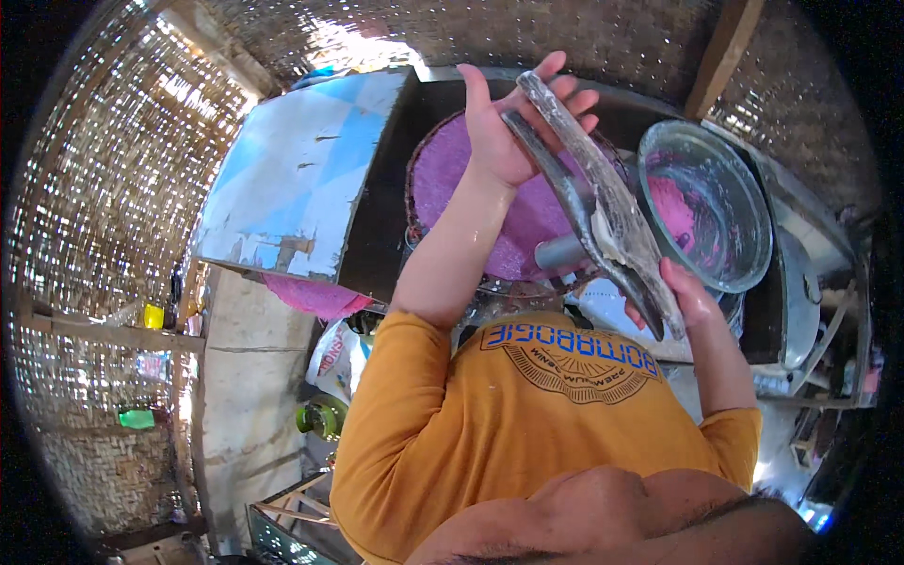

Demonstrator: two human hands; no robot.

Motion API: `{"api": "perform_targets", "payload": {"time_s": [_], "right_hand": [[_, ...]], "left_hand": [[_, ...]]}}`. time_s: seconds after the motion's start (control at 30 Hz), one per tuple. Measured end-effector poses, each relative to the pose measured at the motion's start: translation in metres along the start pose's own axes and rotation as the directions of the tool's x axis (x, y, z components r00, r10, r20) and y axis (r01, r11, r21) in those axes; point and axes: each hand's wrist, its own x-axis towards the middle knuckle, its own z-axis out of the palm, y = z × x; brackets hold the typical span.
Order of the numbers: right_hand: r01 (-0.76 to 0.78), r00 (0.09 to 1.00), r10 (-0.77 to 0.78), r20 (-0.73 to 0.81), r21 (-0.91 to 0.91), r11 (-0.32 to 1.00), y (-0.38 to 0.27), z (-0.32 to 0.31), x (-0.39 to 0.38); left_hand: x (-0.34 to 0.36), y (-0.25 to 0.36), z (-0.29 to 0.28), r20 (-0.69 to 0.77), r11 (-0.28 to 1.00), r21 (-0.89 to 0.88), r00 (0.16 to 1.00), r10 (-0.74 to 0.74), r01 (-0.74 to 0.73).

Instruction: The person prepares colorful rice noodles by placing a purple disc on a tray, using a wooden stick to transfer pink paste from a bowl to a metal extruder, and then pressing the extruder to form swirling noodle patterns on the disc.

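A pair of long, narrow pieces [591, 198], one mottled grey, the other dark and glossy, lies diagonally in front of me. My right hand [686, 292] grips their lower ends. My left hand [516, 122] is palm up with fingers spread, touching the upper ends, its thumb stuck out. Beneath them is a round, dark-rimmed vessel of pink liquid [452, 160] with a grey pipe [565, 252] over it. To the right sits a grey plastic tub [739, 202] with pink material inside.
A peeling pale-blue box [264, 188] stands at the left, with pink material [311, 297] below it. A white sack [334, 363] and green object [320, 419] lie lower left. A woven wall [104, 235] and wooden posts [716, 52] surround the work area.
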Motion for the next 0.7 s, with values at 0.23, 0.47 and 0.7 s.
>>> {"api": "perform_targets", "payload": {"time_s": [0.23,0.47,0.7], "right_hand": [[-0.255,0.966,0.259,-0.011,-0.23,0.939,-0.043,0.012,0.041],[-0.263,0.964,0.222,-0.144,-0.456,0.85,-0.043,0.029,0.071],[-0.239,0.97,0.168,-0.174,-0.589,0.772,-0.056,0.031,0.046]], "left_hand": [[-0.019,0.017,-0.065,-0.189,0.97,-0.032,0.955,0.23,-0.24],[-0.031,0.029,-0.103,-0.231,0.949,0.005,0.923,0.307,-0.314],[-0.039,0.015,-0.081,-0.321,0.95,-0.037,0.903,0.284,-0.311]]}}
